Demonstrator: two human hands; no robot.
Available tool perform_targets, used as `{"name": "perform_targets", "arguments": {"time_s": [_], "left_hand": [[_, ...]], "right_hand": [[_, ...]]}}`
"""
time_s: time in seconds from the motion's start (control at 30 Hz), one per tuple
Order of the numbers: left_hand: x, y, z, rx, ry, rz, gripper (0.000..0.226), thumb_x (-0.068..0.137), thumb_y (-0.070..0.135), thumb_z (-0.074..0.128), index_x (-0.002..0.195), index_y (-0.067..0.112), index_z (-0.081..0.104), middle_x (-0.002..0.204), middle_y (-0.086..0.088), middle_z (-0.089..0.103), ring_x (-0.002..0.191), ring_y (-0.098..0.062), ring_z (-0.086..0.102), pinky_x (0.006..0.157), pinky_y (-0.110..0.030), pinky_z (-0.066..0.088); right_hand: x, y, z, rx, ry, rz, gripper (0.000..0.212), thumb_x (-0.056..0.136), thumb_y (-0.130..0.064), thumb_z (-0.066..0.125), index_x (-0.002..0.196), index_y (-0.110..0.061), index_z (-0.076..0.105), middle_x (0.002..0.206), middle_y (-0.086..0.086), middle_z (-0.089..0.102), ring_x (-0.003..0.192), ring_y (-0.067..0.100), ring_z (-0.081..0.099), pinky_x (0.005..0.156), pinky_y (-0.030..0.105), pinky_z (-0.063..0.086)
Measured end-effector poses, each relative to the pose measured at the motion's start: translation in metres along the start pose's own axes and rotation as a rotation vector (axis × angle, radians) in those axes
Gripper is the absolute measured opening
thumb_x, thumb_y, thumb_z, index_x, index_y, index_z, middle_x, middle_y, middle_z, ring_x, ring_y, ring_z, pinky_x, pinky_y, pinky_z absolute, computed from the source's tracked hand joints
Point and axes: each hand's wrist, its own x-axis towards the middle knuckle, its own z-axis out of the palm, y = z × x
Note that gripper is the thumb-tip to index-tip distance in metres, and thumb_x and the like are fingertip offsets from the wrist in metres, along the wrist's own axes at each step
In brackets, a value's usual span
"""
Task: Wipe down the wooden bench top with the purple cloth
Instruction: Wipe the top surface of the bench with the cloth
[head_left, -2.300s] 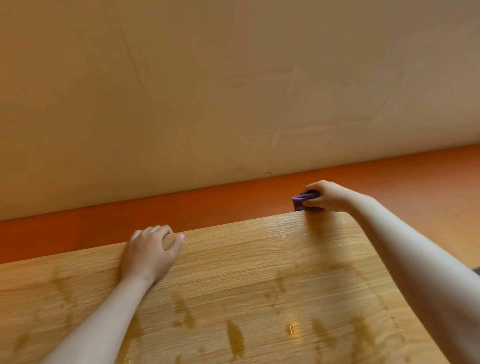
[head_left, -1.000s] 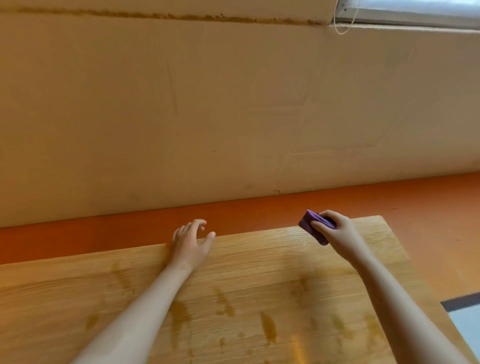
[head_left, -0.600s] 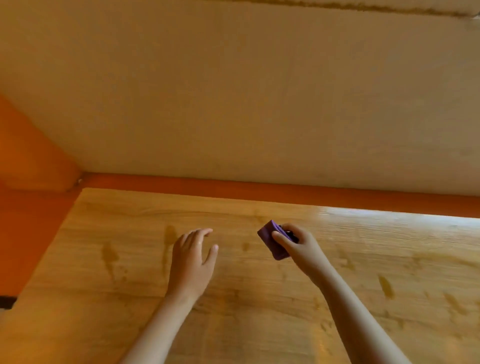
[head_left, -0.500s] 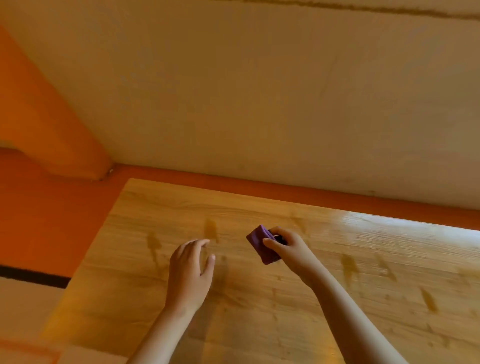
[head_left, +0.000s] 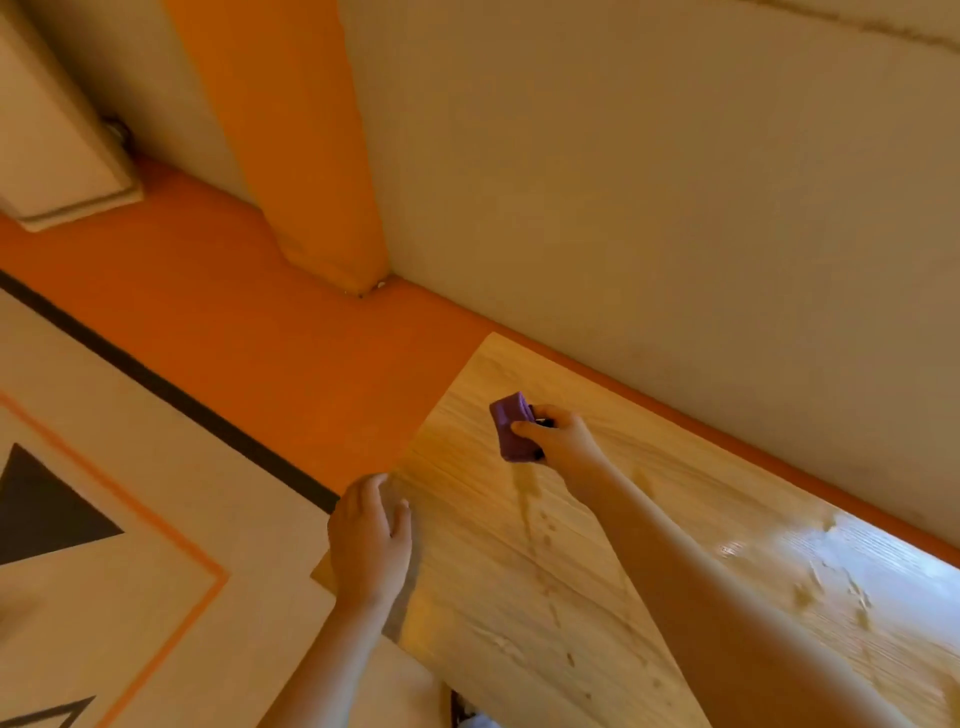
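Two hands at the left end of the wooden bench top (head_left: 545, 597), one purple cloth (head_left: 511, 428) near its far-left corner.

Half a second ago the cloth sat further in from that end. Now the right hand (head_left: 561, 441) has carried it close to the far-left corner, thumb and curled fingers pinching the folded wad against the wood. The left hand (head_left: 369, 540) has slid out to the left edge and lies over it, fingers loosely straight, holding nothing. One bench top, one cloth, two bare forearms; the right forearm crosses the wood and hides a strip of it. Wet streaks (head_left: 527, 499) trail below the cloth, and one patch of glare (head_left: 779, 551) shines near the far edge. Newly in sight are one orange pillar (head_left: 296, 156) against the beige wall (head_left: 649, 182), orange floor (head_left: 260, 338), one black stripe (head_left: 171, 389) and two dark triangle markings (head_left: 41, 509), the lower one cut off.
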Motion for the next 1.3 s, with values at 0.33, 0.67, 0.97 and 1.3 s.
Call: {"name": "perform_targets", "arguments": {"time_s": [0.33, 0.67, 0.97, 1.3], "left_hand": [[0.010, -0.012, 0.035, 0.152, -0.004, -0.082, 0.043, 0.093, 0.031, 0.047, 0.129, 0.010, 0.053, 0.123, -0.006, 0.062, 0.109, -0.026, 0.059, 0.088, -0.040, 0.045], [0.018, -0.015, 0.041, 0.238, 0.018, -0.053, 0.040, 0.076, 0.024, 0.071, 0.112, 0.009, 0.063, 0.094, -0.004, 0.068, 0.078, -0.023, 0.064, 0.066, -0.037, 0.051], [0.021, -0.020, 0.048, 0.303, 0.095, -0.020, 0.036, 0.071, 0.024, 0.065, 0.103, 0.006, 0.067, 0.082, -0.005, 0.067, 0.066, -0.023, 0.063, 0.055, -0.036, 0.050], [0.018, -0.023, 0.051, 0.304, 0.083, -0.039, 0.044, 0.083, 0.037, 0.040, 0.109, 0.010, 0.062, 0.087, -0.003, 0.065, 0.071, -0.021, 0.061, 0.060, -0.034, 0.047]], "right_hand": [[0.090, -0.037, -0.011, -0.449, 0.271, -0.232, 0.027, 0.085, -0.013, 0.067, 0.112, -0.014, 0.062, 0.092, 0.000, 0.063, 0.067, 0.002, 0.056, 0.045, 0.011, 0.038], [0.153, -0.061, 0.016, -0.744, 0.183, -0.318, 0.018, 0.089, -0.011, 0.060, 0.106, -0.014, 0.065, 0.085, 0.004, 0.067, 0.064, 0.013, 0.063, 0.049, 0.023, 0.045], [0.151, -0.054, 0.016, -1.032, -0.106, -0.507, 0.028, 0.088, -0.016, 0.062, 0.116, -0.017, 0.064, 0.105, -0.001, 0.060, 0.092, 0.015, 0.055, 0.073, 0.025, 0.040], [0.149, -0.051, 0.022, -0.948, 0.171, -0.504, 0.031, 0.089, -0.007, 0.058, 0.118, -0.015, 0.062, 0.109, 0.006, 0.057, 0.094, 0.025, 0.057, 0.076, 0.034, 0.051]]}}
